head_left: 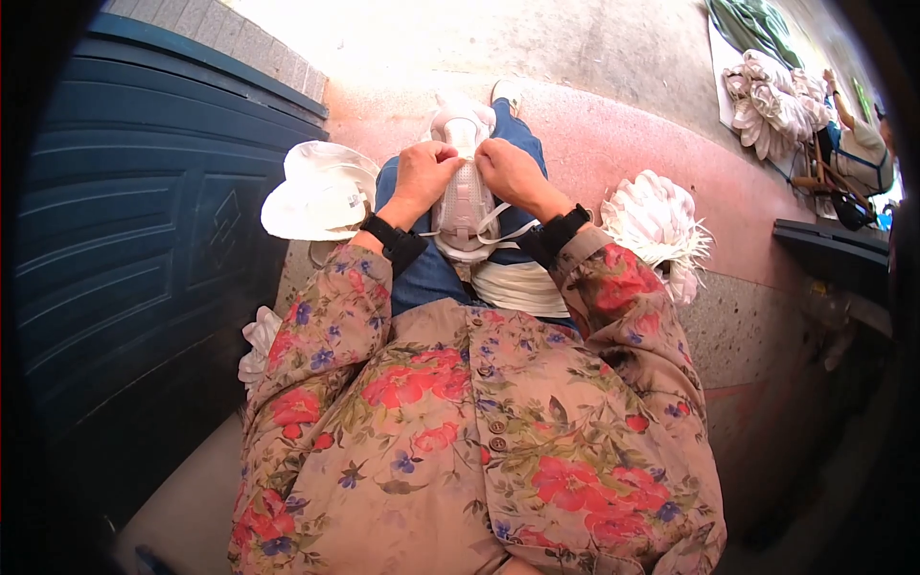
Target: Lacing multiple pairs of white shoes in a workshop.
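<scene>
A pale pink and white shoe upper [462, 203] lies lengthwise between my knees, its toe end toward me. My left hand [422, 177] is closed, with thumb and fingertips pinched at the left edge of the upper's lacing opening. Opposite it, my right hand [518, 176] pinches at the right edge. A thin white shoelace [491, 218] trails over the upper's right side toward my thigh; its part between my fingertips is small and partly hidden.
A white hat [321, 192] lies left, by a dark blue panelled door [144, 192]. To the right sits a bundle of pale shoe uppers [654, 216]. A larger pile of uppers [774, 103] is at the far right, near another person [861, 153]. A white roll [522, 289] rests against my lap.
</scene>
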{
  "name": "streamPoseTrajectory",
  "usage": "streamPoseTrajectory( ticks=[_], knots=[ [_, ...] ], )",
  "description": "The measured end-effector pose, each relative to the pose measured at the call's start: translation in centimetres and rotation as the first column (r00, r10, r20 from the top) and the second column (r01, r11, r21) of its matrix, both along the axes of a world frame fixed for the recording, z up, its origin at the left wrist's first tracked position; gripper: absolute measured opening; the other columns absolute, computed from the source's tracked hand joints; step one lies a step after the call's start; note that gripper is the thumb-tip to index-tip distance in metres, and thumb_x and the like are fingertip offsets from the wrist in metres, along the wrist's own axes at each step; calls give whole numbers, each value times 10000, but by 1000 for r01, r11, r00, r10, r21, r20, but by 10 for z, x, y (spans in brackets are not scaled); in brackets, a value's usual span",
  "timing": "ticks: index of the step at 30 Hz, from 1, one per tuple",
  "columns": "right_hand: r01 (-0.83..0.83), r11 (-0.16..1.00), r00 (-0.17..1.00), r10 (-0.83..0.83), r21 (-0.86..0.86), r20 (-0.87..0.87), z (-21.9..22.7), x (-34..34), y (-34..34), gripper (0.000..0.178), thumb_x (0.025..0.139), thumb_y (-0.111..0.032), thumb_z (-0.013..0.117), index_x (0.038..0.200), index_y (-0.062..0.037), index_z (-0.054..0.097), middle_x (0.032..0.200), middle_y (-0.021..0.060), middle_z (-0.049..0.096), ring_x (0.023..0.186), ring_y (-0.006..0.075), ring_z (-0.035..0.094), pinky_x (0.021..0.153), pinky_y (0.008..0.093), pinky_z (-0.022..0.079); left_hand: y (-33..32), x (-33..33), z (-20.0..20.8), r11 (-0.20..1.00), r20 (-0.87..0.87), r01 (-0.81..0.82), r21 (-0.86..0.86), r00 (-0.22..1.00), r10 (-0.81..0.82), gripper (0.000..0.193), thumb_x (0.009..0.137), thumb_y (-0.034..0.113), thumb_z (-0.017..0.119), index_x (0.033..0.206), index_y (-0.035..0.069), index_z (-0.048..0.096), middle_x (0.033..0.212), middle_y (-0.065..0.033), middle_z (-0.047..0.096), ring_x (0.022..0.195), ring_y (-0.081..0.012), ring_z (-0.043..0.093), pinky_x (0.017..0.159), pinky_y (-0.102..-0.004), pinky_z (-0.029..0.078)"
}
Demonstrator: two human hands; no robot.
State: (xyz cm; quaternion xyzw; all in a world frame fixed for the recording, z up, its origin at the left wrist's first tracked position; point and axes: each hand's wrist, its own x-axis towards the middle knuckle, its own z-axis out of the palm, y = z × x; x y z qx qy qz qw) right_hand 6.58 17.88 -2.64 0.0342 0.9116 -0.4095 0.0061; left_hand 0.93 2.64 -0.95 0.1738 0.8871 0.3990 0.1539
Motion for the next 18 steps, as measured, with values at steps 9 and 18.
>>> streamPoseTrajectory(
  ticks=[9, 18],
  knots=[
    [123, 988, 969, -99, 92, -228, 6, -2, -24, 107, 733, -118, 576, 752, -42, 649, 763, 144, 565, 783, 281, 552, 679, 375, 444, -8, 3, -7, 993, -261, 103, 55, 962, -85, 172, 725, 99, 634, 856, -10, 610, 746, -135, 604, 669, -217, 589, 608, -295, 470],
    [158, 961, 987, -148, -229, 59, 9, 1, -11, 351, 708, -195, 625, 994, 2, 573, 750, 127, 603, 683, 272, 589, 652, 325, 470, -22, -16, -6, 864, -491, 377, -335, 712, -501, 77, 741, 31, 482, 804, 15, 523, 755, -154, 524, 752, -327, 517, 653, -389, 436]
  ],
)
